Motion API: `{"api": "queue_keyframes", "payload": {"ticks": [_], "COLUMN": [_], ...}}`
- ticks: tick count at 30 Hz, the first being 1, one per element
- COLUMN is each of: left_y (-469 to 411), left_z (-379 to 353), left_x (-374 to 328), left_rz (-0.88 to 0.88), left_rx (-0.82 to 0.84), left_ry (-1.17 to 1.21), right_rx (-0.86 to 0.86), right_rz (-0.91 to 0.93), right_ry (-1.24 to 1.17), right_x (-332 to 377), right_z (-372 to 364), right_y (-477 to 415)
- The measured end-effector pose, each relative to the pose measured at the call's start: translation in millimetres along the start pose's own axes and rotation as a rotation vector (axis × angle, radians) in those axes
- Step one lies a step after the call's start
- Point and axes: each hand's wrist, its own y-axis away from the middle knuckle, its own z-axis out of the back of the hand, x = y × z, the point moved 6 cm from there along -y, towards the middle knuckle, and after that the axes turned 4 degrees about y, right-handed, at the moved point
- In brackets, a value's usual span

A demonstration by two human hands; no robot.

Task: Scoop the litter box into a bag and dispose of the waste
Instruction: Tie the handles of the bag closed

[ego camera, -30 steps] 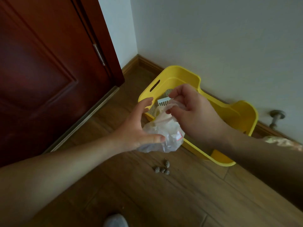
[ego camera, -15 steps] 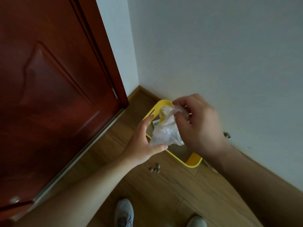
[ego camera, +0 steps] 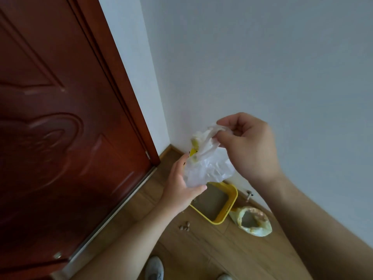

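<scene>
From my remote seat I see that the plastic bag point(ego camera: 207, 164) is now lifted up in front of the wall point(ego camera: 262, 57), high above the litter box point(ego camera: 233, 199). The right hand point(ego camera: 248, 146) pinches the crumpled top of it between thumb and curled fingers, and the left hand point(ego camera: 179, 190) grips the lower part, with the thumb across the bottom edge. Both hands are therefore occupied with the same bag. Something yellowish shows through the thin film, but I cannot tell what it is.

Compared with one second ago, the view is much higher (I judge that the person stands up). The box was then large and directly behind the hands; now it lies small on the floor point(ego camera: 201, 249), against the wall and partly hidden by the bag. The door point(ego camera: 60, 138) fills more of the left side. A second bag point(ego camera: 260, 231) lies open just beside the box, and two shoes point(ego camera: 154, 267) appear at the bottom edge. The pellets point(ego camera: 184, 226) lie in the same place near the box.

For the task, I think the bag is being opened or closed at its mouth; which one, I cannot tell.
</scene>
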Motion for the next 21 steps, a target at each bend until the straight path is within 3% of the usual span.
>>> {"api": "queue_keyframes", "payload": {"ticks": [11,21], "left_y": [47,75], "left_z": [7,-31], "left_x": [-111,-141], "left_rz": [-0.010,-0.143], "left_rx": [-0.089,0.225], "left_ry": [0.031,0.015], "right_rx": [0.050,-0.199], "right_rz": [-0.084,-0.255], "right_ry": [-0.279,-0.454], "right_x": [88,78], "right_z": [67,121], "right_y": [40,107]}}
